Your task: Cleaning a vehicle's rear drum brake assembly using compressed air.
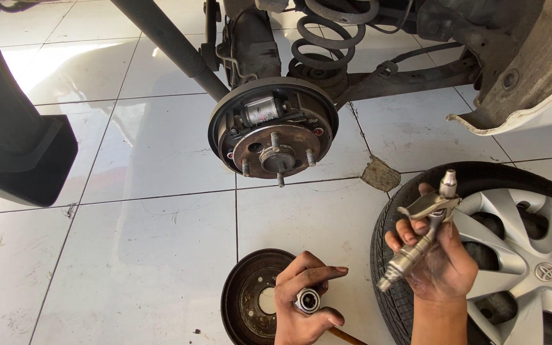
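— Hands first: how are they set?
— Left hand (305, 300) curls around a round metal hose coupler (308, 299), just in front of the rusty brake drum (250, 300) on the floor. Right hand (439, 259), palm up, grips a slim silvery air blow gun (420, 233), tilted, right of the drum.
— Beyond the drum?
— Bare brake assembly (274, 131), studs protruding.
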